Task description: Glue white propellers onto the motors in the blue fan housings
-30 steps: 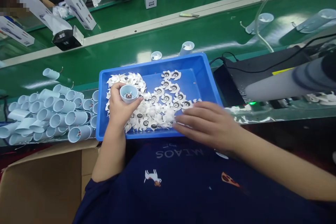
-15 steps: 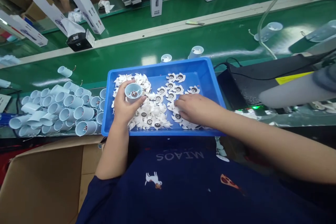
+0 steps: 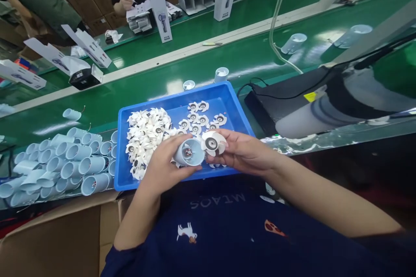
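Note:
My left hand grips a pale blue plastic cylindrical housing, its open end tilted toward my right hand. A small motor shows inside the housing. My right hand pinches a white plastic fan impeller with a dark centre, holding it close to the housing's rim. Both hands are above the front of a blue plastic tray. In the tray, a heap of white impellers lies at the left, and several more lie spread out behind my hands.
Many pale blue housings lie stacked left of the tray on a green conveyor belt. A black device with a pale tube stands to the right. A cardboard box is below left. Beyond the belt, a co-worker's hand holds a pen near white product boxes.
My right hand has lifted an impeller out of the tray and brought it up to the housing. My left hand has tilted the housing toward it. The camera view has shifted.

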A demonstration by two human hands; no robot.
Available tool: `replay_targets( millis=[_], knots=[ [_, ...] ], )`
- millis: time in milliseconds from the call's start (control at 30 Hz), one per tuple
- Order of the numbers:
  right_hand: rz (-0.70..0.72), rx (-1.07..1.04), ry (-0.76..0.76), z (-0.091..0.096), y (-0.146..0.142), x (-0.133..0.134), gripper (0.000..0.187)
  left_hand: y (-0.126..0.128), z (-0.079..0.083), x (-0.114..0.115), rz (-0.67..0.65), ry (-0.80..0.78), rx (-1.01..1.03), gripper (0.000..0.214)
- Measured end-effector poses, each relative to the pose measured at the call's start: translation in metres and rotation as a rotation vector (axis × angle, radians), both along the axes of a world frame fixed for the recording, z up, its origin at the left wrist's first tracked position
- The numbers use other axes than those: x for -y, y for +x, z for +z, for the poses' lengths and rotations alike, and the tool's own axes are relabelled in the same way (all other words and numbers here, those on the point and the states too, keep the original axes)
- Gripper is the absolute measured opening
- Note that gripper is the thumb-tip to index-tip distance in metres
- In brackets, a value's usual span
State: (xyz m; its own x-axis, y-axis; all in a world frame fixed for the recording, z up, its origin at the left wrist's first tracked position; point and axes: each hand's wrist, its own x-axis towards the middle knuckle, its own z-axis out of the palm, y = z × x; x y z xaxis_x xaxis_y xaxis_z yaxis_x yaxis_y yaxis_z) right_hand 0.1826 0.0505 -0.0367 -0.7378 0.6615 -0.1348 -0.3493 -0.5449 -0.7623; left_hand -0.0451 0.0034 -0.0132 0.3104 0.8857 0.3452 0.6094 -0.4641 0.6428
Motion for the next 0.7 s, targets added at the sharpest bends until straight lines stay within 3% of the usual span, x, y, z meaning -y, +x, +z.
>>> replay_targets(
  millis=[67, 100, 200, 233, 267, 433, 567, 700],
  knots=[
    [-0.032, 0.054, 0.148, 0.004, -0.001, 0.001, 0.039, 0.002, 0.002, 0.003, 0.022, 0.007, -0.102, 0.062],
    [-0.071, 0.133, 0.337, 0.007, -0.002, 0.001, 0.032, 0.004, 0.002, 0.004, 0.037, 0.027, -0.144, 0.062],
    [-0.246, 0.49, 1.135, 0.019, -0.008, 0.004, 0.015, 0.009, 0.002, 0.009, 0.077, 0.14, -0.229, 0.053],
    [-0.286, 0.578, 1.329, 0.022, -0.011, 0.004, 0.014, 0.011, 0.002, 0.011, 0.09, 0.194, -0.235, 0.05],
    [-0.305, 0.623, 1.427, 0.025, -0.015, 0.003, 0.012, 0.013, 0.001, 0.013, 0.105, 0.249, -0.231, 0.048],
    [-0.268, 0.625, 1.415, 0.028, -0.03, -0.005, 0.006, 0.018, -0.006, 0.018, 0.241, 0.374, -0.169, 0.048],
    [-0.261, 0.666, 1.392, 0.032, -0.025, -0.006, 0.008, 0.01, -0.013, 0.013, 0.265, 0.313, -0.113, 0.05],
    [-0.295, 0.572, 1.434, 0.035, -0.015, 0.005, 0.023, 0.0, -0.014, 0.007, 0.309, 0.284, -0.11, 0.058]
  ],
)
